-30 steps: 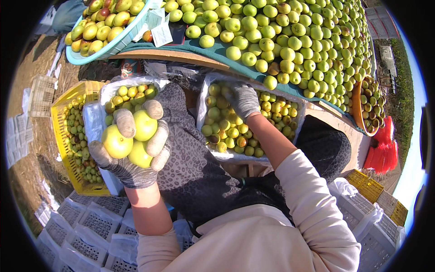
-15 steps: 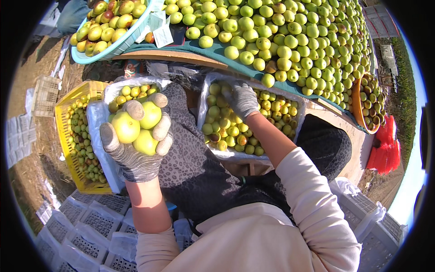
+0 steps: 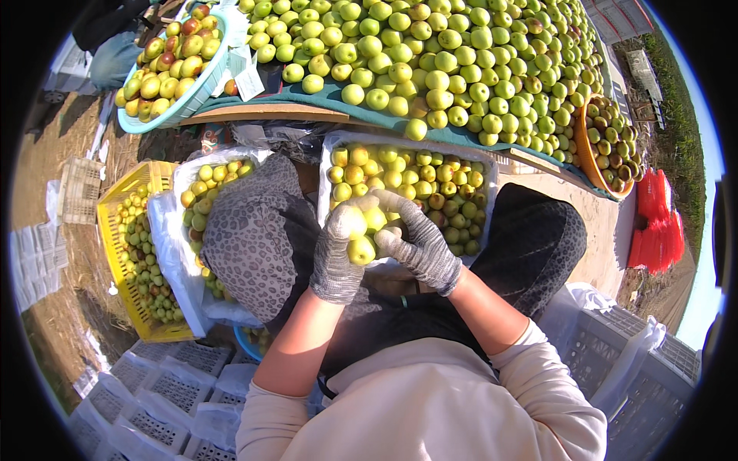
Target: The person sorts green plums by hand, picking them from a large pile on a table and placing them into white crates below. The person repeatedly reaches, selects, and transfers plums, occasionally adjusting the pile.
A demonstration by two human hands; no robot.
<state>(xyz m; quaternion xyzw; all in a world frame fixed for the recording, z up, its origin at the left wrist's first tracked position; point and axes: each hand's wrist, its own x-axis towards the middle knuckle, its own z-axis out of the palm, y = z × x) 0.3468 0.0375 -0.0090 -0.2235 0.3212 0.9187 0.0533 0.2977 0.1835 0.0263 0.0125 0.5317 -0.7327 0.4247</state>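
In the middle, my left hand (image 3: 338, 255), in a grey knit glove with pale fingertips, holds a few yellow-green jujubes (image 3: 360, 250). My right hand (image 3: 421, 244), gloved alike, meets it from the right; its fingers and thumb close around the same fruit. How many jujubes are inside the grip is partly hidden by the fingers. Just beyond both hands lies a white lined crate (image 3: 492, 184) of yellow-green and brownish jujubes (image 3: 450, 187).
A large heap of green jujubes (image 3: 461, 69) covers the cloth-topped table ahead. A blue basket (image 3: 173, 115) stands far left, an orange basket (image 3: 588, 157) far right. On the left are a yellow crate (image 3: 115, 269) and another lined crate (image 3: 173, 246). Grey crates (image 3: 165, 384) flank me.
My right hand has left the white crate and come back to my left hand. The left hand has moved right and turned, still holding jujubes. The view has shifted slightly.
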